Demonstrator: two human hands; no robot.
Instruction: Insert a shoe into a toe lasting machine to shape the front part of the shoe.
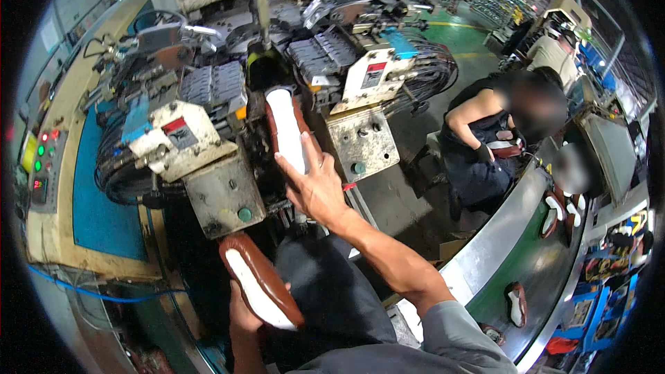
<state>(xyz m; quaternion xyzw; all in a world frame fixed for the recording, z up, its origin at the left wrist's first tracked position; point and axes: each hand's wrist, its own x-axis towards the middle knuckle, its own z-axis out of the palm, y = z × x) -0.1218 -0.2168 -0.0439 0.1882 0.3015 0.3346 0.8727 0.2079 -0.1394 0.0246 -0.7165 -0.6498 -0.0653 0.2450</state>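
Note:
My left hand (242,313) holds a brown leather shoe upper (244,244) low over my lap, its white sole side turned up. Part of that hand is hidden behind the shoe. Farther forward, my right hand (317,185) grips the near end of another brown shoe upper (299,112), also with its white bottom facing up. That second shoe's far end sits in the middle of a machine (265,73), between its two side units. My right thumb and fingers lie on either side of its white bottom.
White machine housings (181,140) and metal plates (225,197) flank the shoe. A control panel (47,170) with lit buttons stands at left. At right, a green conveyor (500,269) carries several brown shoes (516,303). A co-worker (478,145) sits beyond, holding a shoe.

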